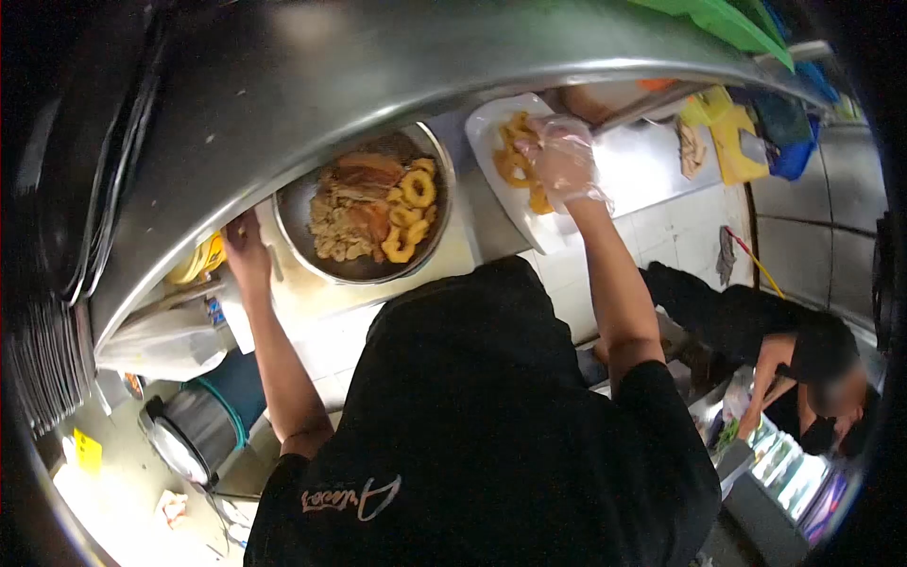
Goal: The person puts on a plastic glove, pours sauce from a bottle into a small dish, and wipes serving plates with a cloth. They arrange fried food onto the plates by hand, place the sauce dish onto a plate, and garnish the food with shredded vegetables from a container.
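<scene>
A round metal pan (284,225) holds fried rings (418,189), small pale fried pieces (345,227) and browned slabs (368,172). To its right, more golden rings (516,168) lie on a white plate (484,121). My right hand (562,161), in a clear plastic glove, is over the plate's right side; its fingers are bent together at the rings, and what they grip is hidden. My left hand (246,248) is bare, left of the pan at the edge of the pale board (444,265), fingers apart and partly shadowed beneath the metal shelf.
A curved metal shelf (283,85) overhangs the work surface. Yellow containers (196,260) and a lidded metal pot (189,435) stand at left. Cloths (692,149) and a yellow board (739,146) are at right. Another person (756,321) works at the lower right.
</scene>
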Demonstrator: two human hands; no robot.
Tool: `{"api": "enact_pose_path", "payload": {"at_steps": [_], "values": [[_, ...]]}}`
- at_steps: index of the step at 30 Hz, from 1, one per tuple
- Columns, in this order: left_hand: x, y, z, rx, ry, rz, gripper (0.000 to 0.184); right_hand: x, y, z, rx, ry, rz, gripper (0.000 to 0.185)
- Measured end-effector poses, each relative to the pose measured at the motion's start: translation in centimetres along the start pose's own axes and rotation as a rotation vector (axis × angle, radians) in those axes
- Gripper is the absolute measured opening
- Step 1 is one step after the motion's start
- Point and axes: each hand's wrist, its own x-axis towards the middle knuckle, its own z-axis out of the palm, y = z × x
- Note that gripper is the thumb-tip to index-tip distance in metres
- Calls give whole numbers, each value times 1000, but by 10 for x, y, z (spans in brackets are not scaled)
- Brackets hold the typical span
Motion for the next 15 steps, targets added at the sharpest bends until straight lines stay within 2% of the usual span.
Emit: {"api": "enact_pose_path", "payload": {"at_steps": [1, 2, 4, 5, 7, 9, 11, 13, 15], "values": [[-5, 24, 7, 75, -13, -34, 29, 2, -19, -23, 51, -27, 55, 42], [-9, 27, 10, 82, 12, 13, 29, 4, -46, -52, 87, -137, 6, 45], [-10, 20, 8, 220, -16, 160, 29, -3, -89, -62, 67, -274, -165, 42], [-11, 20, 6, 208, -9, 126, 29, -4, -107, -60, 52, -334, -243, 41], [-14, 24, 14, 165, -17, 66, 29, -8, -124, -27, -21, -210, -626, 41], [-18, 12, 18, 67, 39, 110, 30, -17, -145, 2, -276, -28, -676, 45], [-20, 19, 18, 47, 13, 49, 32, -19, -169, -7, -459, -267, -455, 37], [-25, 29, 14, 49, -9, -15, 34, -14, -163, 7, -342, -223, -532, 34], [-26, 19, 8, 47, -16, 42, 38, -13, -155, 8, -249, -231, -588, 37]]}}
